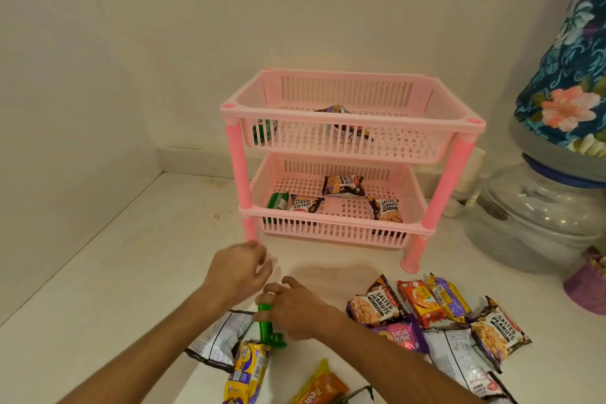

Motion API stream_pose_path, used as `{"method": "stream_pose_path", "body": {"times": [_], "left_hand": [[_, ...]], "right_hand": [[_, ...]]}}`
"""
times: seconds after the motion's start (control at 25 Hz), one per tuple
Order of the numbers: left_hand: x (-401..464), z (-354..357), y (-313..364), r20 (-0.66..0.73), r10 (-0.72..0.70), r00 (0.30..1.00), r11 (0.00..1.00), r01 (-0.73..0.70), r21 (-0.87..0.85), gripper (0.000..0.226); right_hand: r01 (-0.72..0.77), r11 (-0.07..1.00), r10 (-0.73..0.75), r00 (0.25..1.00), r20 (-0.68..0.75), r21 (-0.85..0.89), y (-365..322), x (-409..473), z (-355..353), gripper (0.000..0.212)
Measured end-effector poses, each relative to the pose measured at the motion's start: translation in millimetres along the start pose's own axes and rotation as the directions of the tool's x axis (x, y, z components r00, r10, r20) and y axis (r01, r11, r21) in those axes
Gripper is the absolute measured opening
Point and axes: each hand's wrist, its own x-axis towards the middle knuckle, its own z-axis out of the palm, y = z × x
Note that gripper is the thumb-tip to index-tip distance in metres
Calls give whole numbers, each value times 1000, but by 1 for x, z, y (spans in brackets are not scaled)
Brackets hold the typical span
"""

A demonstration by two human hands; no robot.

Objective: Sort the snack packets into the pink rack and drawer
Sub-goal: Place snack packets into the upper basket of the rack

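Note:
A pink two-tier rack [352, 115] stands on the white counter against the wall. Its upper basket holds a green packet [264, 129] and a dark packet [337, 110]. Three salted-peanut packets [342, 185] and a green one lie in the lower basket [331, 226]. In front, several snack packets [426, 302] lie loose. My right hand [295, 310] is closed on a green packet [267, 326] resting on the counter. Just left of it my left hand [237, 272] hovers near the rack's front left leg, fingers apart, holding nothing.
A large clear water jar [537, 216] with a floral cloth cover [570, 75] stands to the right of the rack. A purple cup [587, 289] sits at the right edge. A wall closes the left side.

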Motion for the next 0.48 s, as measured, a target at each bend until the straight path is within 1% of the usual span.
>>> {"method": "stream_pose_path", "body": {"times": [0.04, 0.08, 0.12, 0.2, 0.28, 0.32, 0.4, 0.48], "left_hand": [[-9, 15, -8, 196, -135, 971, 989, 119, 90, 35], [-17, 28, -16, 341, -240, 909, 968, 194, 162, 41], [-25, 36, -23, 460, -314, 830, 948, 252, 193, 50], [-37, 48, -31, 612, -376, 696, 922, 343, 177, 66], [-43, 53, -31, 700, -386, 601, 905, 393, 162, 71], [-45, 54, -31, 715, -384, 584, 901, 406, 152, 68], [-48, 57, -30, 705, -370, 605, 908, 396, 137, 61], [-51, 61, -29, 689, -381, 617, 910, 382, 160, 67]], "right_hand": [[0, 1000, 0, 1000, -16, -5, 0, 0, 3, 53], [-2, 1000, 2, 999, -34, -5, 0, -1, 5, 50], [-5, 1000, 5, 999, -52, -3, 0, -1, 8, 48], [-11, 1000, 12, 997, -78, 15, 2, -2, 14, 45], [-6, 1000, 8, 996, -86, 24, 7, -2, 18, 44], [-5, 1000, 6, 996, -87, 15, 11, -3, 19, 44], [-22, 1000, 22, 995, -94, 0, 21, -5, 17, 44], [-56, 998, 56, 990, -127, -1, 34, -9, 11, 41]]}}
